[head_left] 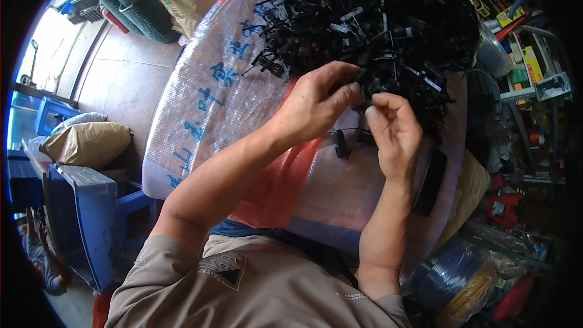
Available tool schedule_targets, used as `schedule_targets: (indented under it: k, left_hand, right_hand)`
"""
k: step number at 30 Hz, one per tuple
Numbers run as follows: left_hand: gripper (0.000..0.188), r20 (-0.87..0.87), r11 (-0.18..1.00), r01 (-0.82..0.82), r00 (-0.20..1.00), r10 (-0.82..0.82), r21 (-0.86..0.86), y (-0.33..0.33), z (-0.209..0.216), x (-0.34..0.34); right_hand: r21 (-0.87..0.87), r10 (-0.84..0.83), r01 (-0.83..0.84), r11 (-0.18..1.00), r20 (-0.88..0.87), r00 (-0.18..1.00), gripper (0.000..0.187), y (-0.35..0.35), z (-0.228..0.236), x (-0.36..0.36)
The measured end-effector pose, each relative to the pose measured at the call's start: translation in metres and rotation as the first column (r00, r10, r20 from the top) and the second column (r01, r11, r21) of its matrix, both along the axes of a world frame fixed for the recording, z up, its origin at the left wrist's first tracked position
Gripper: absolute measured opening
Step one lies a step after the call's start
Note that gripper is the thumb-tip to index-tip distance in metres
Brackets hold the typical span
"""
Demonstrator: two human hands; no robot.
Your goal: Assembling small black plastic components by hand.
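Observation:
A big heap of small black plastic parts covers the far side of the table, some with thin stems or cables poking out. At its near edge my left hand is closed, thumb against fingers, on a small dark part that the fingertips mostly hide. Close on its right, my right hand has thumb and fingertips pinched together at the same spot. What lies between the right fingertips is too small to make out. Below the hands, a loose black part lies on the translucent woven plastic sheet.
A red band crosses the sheet near my body. On the left are a blue plastic crate, a filled sack and dark baskets. Cluttered shelves line the right, above wrapped coils. A person appears far left.

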State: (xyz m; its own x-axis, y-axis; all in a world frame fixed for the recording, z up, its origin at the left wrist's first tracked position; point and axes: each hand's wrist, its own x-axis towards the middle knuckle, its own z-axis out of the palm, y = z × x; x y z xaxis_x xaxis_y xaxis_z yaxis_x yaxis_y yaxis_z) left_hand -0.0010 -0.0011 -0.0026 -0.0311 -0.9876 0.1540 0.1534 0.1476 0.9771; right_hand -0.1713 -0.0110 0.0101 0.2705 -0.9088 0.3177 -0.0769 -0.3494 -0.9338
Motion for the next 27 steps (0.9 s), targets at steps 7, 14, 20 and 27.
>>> schedule_targets:
  k: [7, 14, 20, 27]
  left_hand:
    - [0.017, -0.302, 0.961, 0.159, 0.949, -0.086, 0.226, 0.000, 0.008, 0.003]
    - [0.026, -0.210, 0.955, 0.241, 0.956, -0.203, 0.173, 0.001, 0.012, -0.001]
    - [0.018, 0.106, 0.998, 0.052, 0.993, -0.048, -0.033, 0.008, 0.010, -0.009]
    - [0.006, 0.068, 0.995, -0.009, 0.998, 0.016, -0.099, 0.010, 0.009, -0.015]
  right_hand:
    - [-0.284, -0.149, 0.115, 0.952, -0.102, 0.984, 0.014, -0.002, -0.014, 0.006]
    - [-0.167, -0.115, 0.117, 0.979, 0.019, 0.993, 0.009, -0.009, -0.011, 0.003]
    - [0.122, -0.034, 0.003, 0.992, 0.251, 0.967, 0.011, -0.005, -0.010, 0.005]
    - [0.114, 0.048, -0.087, 0.990, 0.310, 0.949, 0.014, -0.008, -0.015, 0.002]
